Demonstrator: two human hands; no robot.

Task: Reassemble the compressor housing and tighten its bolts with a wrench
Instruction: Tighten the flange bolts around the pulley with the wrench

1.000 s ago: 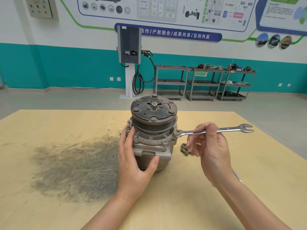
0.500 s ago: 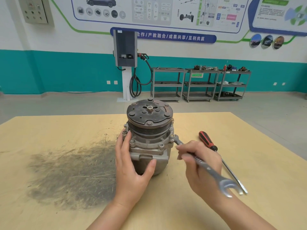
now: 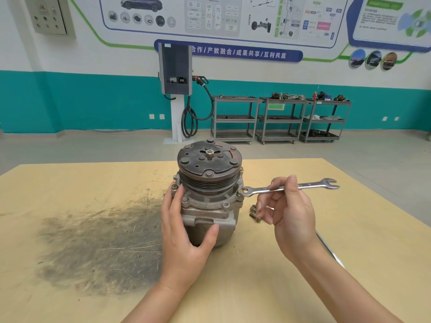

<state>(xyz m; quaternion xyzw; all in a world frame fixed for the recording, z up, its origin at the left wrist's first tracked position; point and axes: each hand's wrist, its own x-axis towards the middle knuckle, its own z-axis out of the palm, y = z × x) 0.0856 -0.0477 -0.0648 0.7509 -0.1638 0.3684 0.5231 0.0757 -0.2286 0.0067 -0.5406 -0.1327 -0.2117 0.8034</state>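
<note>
Compressor housing [image 3: 210,220] stood upright near the middle of the wooden table [image 3: 70,183], pulley end up, with a dark smudged patch [image 3: 100,243] on the tabletop to its left. The left hand [image 3: 184,238] gripped the housing from the near-left side: the fingers lay extended up along the left flank, fingertips [image 3: 180,190] beside the flange bolts there, and the thumb pressed against the front face below the flange. The flange bolts [image 3: 185,199] sat around the rim under the grooved pulley [image 3: 209,164]. At the right side of the flange, the ring end of the wrench [image 3: 289,188] was seated over a bolt head, and the shaft ran out to the right, roughly level, its open end free. The right hand [image 3: 291,215] pinched the wrench shaft at mid-length between thumb and forefinger, the remaining fingers loosely curled beneath. Loose bolts [image 3: 254,214] lay on the table just right of the housing, behind that hand. A metal shaft [image 3: 326,248] lay further right, partly hidden by the forearm.
</note>
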